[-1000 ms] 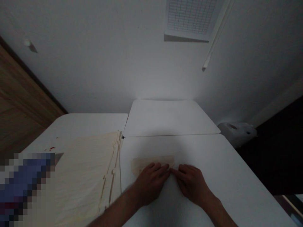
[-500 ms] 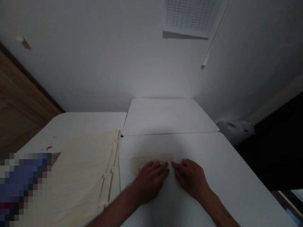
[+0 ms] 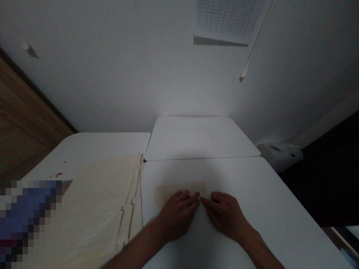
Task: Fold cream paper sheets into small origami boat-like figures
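Note:
A thin beige strip (image 3: 179,185) lies flat on the white table in front of me, its lower part covered by my hands. I cannot make out what it is made of. Resting on the strip, my left hand (image 3: 181,213) has its fingers laid flat, pointing right. My right hand (image 3: 224,213) is at the strip's lower right end, index finger stretched out so its tip is close to the left fingertips. Its thumb is apart, below the index finger, and the other fingers are partly bent. Nothing shows within the right hand.
Large beige sheets (image 3: 98,201) with uneven right edges lie layered to my left. Beyond them are small red marks (image 3: 58,174) on the white table (image 3: 280,224). A plastic bag (image 3: 280,153) sits past the right edge. A printed grid sheet (image 3: 224,18) hangs on the wall.
My right index fingertip has slid slightly down and left along the strip's right end, towards the left fingertips. The left hand and the strip have stayed in place.

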### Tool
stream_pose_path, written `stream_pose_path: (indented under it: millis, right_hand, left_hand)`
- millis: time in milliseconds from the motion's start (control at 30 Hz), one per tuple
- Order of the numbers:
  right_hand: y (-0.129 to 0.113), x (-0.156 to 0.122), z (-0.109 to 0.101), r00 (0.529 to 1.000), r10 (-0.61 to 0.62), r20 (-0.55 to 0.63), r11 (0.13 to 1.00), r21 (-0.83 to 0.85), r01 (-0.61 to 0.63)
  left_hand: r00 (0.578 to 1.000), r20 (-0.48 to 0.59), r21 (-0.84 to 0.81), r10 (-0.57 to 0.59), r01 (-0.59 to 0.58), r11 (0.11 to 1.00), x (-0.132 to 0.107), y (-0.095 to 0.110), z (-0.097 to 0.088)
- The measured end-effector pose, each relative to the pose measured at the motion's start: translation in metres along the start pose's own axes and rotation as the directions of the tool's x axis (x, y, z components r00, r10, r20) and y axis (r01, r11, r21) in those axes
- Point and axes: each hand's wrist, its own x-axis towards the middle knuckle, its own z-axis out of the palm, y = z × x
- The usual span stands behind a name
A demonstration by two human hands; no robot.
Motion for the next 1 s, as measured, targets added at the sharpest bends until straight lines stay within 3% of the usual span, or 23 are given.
stream_pose_path:
  millis: [367,667,833,1000]
  right_hand:
    - [0.000,0.000,-0.004,0.998,-0.056,0.035,0.998,0.025,0.055]
    - [0.001,0.003,0.004,0.981,0.191,-0.043,0.982,0.013,-0.191]
    - [0.006,0.002,0.006,0.980,0.172,-0.098,0.983,0.079,-0.165]
    - [0.015,0.015,0.007,0.945,0.232,-0.230,0.944,0.287,-0.162]
  left_hand:
    - [1.000,-0.024,-0.026,-0.003,0.002,1.000,-0.001,-0.002,0.004]
    - [1.000,-0.012,-0.008,0.009,-0.009,1.000,-0.001,-0.001,0.002]
    - [0.999,-0.024,0.036,0.023,-0.022,0.999,-0.002,-0.002,0.001]
    - [0.994,-0.083,0.100,0.064,-0.055,0.993,-0.002,-0.002,0.003]
